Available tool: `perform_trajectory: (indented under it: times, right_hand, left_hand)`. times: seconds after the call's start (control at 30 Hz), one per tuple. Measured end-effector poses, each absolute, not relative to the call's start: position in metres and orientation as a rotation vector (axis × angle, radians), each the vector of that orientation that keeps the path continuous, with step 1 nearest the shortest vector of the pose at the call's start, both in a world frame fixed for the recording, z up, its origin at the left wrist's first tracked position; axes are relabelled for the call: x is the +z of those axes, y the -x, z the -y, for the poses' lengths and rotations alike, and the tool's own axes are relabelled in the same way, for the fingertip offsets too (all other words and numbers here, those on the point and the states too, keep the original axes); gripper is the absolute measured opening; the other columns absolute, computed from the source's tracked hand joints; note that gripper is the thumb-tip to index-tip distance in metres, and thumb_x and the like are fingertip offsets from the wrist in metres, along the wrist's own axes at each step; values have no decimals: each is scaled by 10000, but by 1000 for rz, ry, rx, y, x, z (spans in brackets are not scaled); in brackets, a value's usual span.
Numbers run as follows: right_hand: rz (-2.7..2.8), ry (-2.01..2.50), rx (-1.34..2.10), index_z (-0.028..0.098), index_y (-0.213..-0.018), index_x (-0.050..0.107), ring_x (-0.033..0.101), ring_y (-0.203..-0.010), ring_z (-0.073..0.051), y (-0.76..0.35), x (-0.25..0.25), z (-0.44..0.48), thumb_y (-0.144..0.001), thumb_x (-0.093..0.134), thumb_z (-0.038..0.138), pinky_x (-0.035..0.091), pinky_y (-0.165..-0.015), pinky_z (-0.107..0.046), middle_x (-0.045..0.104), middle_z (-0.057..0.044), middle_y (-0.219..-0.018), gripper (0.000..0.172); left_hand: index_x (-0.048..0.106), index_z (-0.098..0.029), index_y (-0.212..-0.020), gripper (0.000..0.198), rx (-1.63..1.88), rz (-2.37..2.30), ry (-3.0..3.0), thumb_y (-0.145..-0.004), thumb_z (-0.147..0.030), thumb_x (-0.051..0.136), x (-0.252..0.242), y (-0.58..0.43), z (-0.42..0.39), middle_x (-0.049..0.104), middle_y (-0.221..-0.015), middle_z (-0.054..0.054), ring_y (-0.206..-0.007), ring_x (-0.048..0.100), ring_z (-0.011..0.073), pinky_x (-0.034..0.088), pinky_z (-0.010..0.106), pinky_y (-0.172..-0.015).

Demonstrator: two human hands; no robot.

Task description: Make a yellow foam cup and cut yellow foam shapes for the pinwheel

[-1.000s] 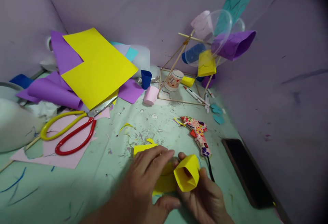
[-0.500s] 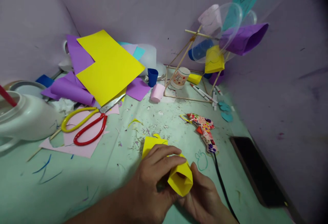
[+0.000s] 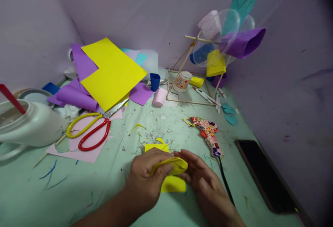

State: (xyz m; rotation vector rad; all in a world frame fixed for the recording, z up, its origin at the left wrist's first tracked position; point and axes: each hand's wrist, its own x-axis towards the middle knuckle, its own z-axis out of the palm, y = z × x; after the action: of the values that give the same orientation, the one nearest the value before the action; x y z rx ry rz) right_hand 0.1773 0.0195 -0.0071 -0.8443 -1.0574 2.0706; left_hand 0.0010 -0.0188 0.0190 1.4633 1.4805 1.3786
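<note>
My left hand is closed on a small yellow paper tube, its thumb pressed along the top, so the tube looks squashed nearly flat. Beside its far end, my right hand is open, fingers slightly curled; whether the fingertips touch the paper I cannot tell. Below the tube shows a yellow paper piece, partly covered by the left hand. Just beyond my left knuckles lies another yellow paper piece. To the right rests a flower-patterned glue gun with a black cord.
Red-and-yellow-handled scissors lie left on pink paper, near a tilted white pitcher. Behind are yellow sheet paper and purple scraps. A stick frame with paper cups stands at the back. A phone lies right.
The yellow tube has turned from facing me to lying sideways and flattened in my left hand. My right hand has opened away from it. A yellow piece underneath now shows.
</note>
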Motion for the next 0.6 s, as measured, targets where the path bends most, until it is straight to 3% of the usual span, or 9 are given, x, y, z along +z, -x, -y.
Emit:
perform_trajectory:
  times: [0.17, 0.33, 0.6]
  right_hand:
    - [1432, 1119, 1678, 260, -1038, 654, 610, -1007, -228, -175, 6, -27, -648, 777, 317, 471, -872, -336, 679, -65, -1056, 413]
    - [1507, 1207, 1694, 187, -734, 675, 604, -678, -162, -158, 16, -30, -606, 781, 243, 492, -621, -260, 660, -14, -710, 176]
    - [1148, 1278, 1979, 152, -640, 668, 590, -530, -113, -157, 3, -32, -470, 862, 231, 461, -520, -214, 674, 7, -596, 269]
  left_hand:
    - [677, -175, -637, 189, 1233, -1625, -1436, -771, -190, 545, 22, -1, 17, 633, -539, -21, -491, 564, 88, 447, 170, -486]
    - [638, -177, -588, 188, 1189, -1673, -1412, -742, -224, 542, 18, -4, 19, 595, -504, -30, -476, 536, 91, 419, 175, -468]
    - [476, -178, -481, 275, 1059, -1594, -1183, -708, -330, 513, 21, -6, 17, 398, -436, -54, -424, 388, 74, 321, 168, -394]
